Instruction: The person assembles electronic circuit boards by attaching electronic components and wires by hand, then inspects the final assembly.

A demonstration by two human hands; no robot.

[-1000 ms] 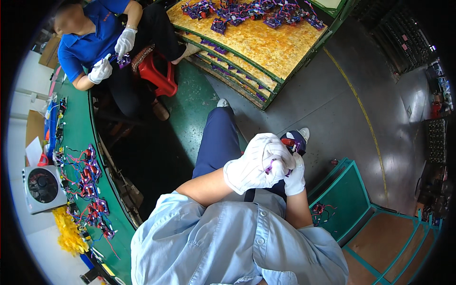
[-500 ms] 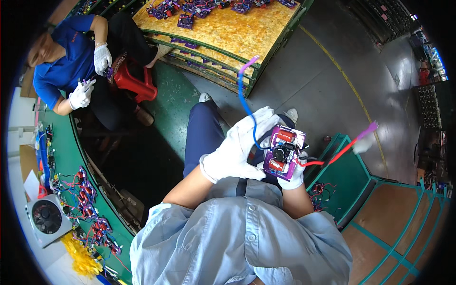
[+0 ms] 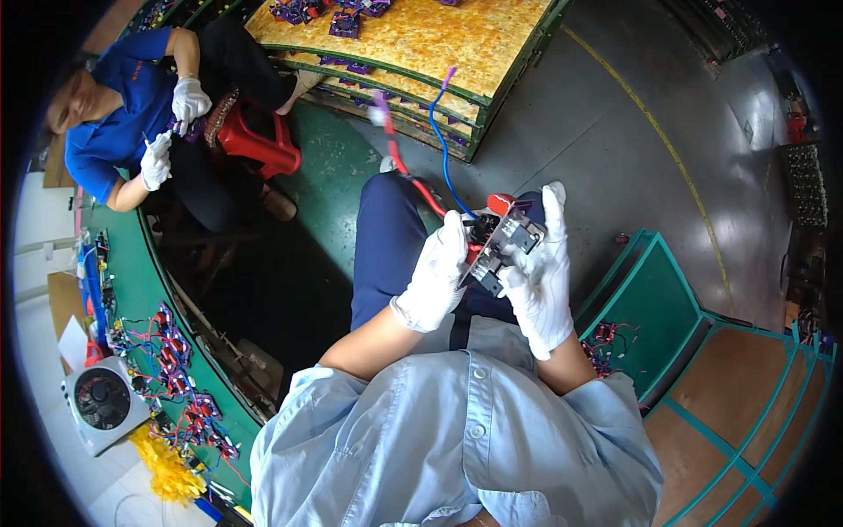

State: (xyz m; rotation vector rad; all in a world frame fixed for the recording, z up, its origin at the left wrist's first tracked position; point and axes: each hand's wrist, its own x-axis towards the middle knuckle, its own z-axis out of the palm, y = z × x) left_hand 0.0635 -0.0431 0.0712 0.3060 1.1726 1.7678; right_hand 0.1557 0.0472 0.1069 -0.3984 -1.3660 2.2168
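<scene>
A circuit board [image 3: 504, 244] is between my two white-gloved hands, tilted so that black blocky components and metallic parts face me. My left hand [image 3: 437, 274] grips its left edge, fingers closed around the wires' side. At the right edge my right hand [image 3: 546, 294] holds it too, thumb bent against a black component and one finger stretched upward. A red wire [image 3: 413, 180] and a blue wire [image 3: 441, 140], both purple-tipped, rise from the board's far side. The face with the red parts is mostly turned away.
Stacked wooden-topped shelves [image 3: 421, 44] carry several similar boards ahead. At left, a co-worker in a blue shirt [image 3: 132, 97] sits by a red stool [image 3: 255, 140]. More wired boards lie on the green bench [image 3: 211, 369] near a fan [image 3: 104, 397]. A green bin [image 3: 645, 307] stands at right.
The board has been turned over, from its red-component face to the black-component side. My left hand has closed on its edge. The red wire has swung from right to left.
</scene>
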